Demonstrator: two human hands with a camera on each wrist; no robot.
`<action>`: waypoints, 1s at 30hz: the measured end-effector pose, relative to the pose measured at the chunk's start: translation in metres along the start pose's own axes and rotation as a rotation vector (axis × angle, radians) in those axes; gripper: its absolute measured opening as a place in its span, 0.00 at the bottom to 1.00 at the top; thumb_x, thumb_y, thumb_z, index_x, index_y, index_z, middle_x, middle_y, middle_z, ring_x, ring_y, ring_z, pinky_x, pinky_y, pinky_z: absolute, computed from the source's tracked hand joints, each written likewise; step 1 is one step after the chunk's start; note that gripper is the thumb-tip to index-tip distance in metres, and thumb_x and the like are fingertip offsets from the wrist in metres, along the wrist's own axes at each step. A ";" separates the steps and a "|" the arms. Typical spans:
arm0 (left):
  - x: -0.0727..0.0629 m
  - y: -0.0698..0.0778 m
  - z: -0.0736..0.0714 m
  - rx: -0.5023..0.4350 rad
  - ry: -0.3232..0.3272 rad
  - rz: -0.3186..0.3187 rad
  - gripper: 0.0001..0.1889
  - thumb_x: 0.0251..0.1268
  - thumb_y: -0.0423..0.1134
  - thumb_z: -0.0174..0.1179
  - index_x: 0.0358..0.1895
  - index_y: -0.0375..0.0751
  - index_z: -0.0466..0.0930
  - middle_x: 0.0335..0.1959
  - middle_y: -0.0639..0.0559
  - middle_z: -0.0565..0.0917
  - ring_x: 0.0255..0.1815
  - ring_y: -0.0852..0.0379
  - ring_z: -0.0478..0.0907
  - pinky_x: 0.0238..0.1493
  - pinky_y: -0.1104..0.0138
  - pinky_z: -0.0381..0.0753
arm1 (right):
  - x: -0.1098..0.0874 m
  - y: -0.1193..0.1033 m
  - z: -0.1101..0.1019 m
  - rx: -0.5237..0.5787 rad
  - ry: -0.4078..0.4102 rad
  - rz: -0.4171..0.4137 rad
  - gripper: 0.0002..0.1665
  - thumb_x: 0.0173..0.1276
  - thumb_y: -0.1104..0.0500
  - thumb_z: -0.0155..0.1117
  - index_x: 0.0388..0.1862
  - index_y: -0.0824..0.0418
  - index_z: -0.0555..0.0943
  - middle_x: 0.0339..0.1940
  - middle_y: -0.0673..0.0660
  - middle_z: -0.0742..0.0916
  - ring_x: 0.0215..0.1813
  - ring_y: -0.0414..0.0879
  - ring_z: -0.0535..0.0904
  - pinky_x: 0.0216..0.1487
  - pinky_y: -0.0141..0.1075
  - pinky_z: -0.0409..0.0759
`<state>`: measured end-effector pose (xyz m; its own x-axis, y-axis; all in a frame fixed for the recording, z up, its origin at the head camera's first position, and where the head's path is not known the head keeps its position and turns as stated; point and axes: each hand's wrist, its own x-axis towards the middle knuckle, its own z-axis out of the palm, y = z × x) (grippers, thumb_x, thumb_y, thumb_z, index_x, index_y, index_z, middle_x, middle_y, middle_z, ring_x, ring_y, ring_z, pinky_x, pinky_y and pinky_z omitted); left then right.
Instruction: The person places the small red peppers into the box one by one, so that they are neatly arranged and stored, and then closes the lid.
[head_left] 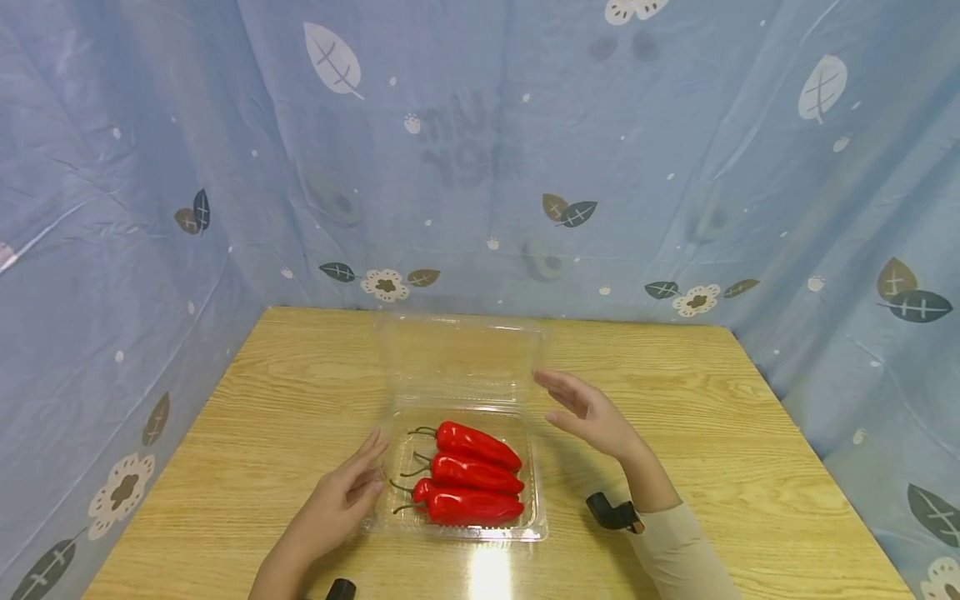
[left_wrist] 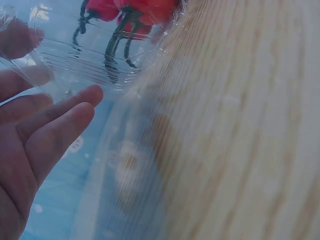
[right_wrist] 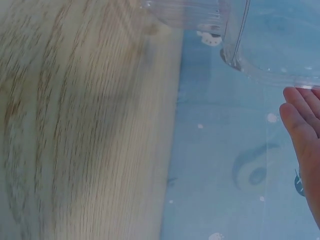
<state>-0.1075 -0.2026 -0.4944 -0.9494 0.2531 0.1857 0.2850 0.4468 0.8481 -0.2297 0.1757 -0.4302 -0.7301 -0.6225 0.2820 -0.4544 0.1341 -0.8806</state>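
A clear plastic clamshell box [head_left: 536,533] sits on the wooden table, its transparent lid [head_left: 457,354] raised at the far side. Several glossy red peppers [head_left: 476,475] lie inside, green stems pointing left. At the box's left side is my left hand [head_left: 337,504], fingers extended and fingertips right at the rim. The left wrist view shows the left hand [left_wrist: 35,135] beside the clear wall, pepper stems [left_wrist: 112,52] visible through it. My right hand [head_left: 592,417] is by the lid's right edge, fingers straight; in the right wrist view its fingertips [right_wrist: 292,95] are at the lid's edge.
The wood-grain table [head_left: 675,392] extends on both sides of the box. A blue curtain [head_left: 480,167] with leaf and flower prints hangs behind it and along both sides. Black wrist devices [head_left: 611,510] show at the lower part of the head view.
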 end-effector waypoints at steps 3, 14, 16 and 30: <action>0.000 0.000 0.000 0.003 0.000 0.010 0.27 0.70 0.34 0.54 0.70 0.36 0.60 0.75 0.38 0.52 0.57 0.39 0.77 0.52 0.63 0.82 | -0.003 -0.001 0.000 -0.007 -0.010 -0.001 0.32 0.68 0.69 0.56 0.70 0.70 0.61 0.70 0.68 0.69 0.71 0.63 0.61 0.71 0.24 0.62; 0.000 -0.002 0.000 0.002 -0.003 0.021 0.27 0.71 0.34 0.53 0.71 0.36 0.59 0.75 0.37 0.51 0.57 0.39 0.77 0.52 0.63 0.82 | -0.014 -0.004 0.003 -0.045 -0.037 -0.024 0.33 0.67 0.70 0.58 0.69 0.71 0.61 0.68 0.73 0.68 0.71 0.58 0.63 0.70 0.23 0.61; 0.000 -0.001 0.000 -0.001 -0.007 0.021 0.27 0.71 0.34 0.53 0.71 0.35 0.59 0.75 0.37 0.51 0.57 0.38 0.77 0.53 0.63 0.82 | -0.015 -0.005 0.004 -0.058 -0.040 -0.035 0.33 0.66 0.70 0.58 0.69 0.72 0.62 0.68 0.73 0.68 0.71 0.59 0.63 0.70 0.23 0.61; 0.000 -0.001 -0.001 -0.008 -0.007 0.021 0.27 0.71 0.37 0.52 0.71 0.35 0.60 0.75 0.36 0.51 0.57 0.38 0.76 0.52 0.63 0.82 | -0.033 -0.007 0.010 -0.117 -0.039 0.022 0.33 0.67 0.68 0.59 0.69 0.69 0.62 0.69 0.69 0.69 0.71 0.52 0.65 0.69 0.21 0.61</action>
<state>-0.1082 -0.2040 -0.4951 -0.9424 0.2684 0.1997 0.3035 0.4344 0.8481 -0.1978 0.1876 -0.4366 -0.7210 -0.6478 0.2460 -0.4967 0.2356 -0.8353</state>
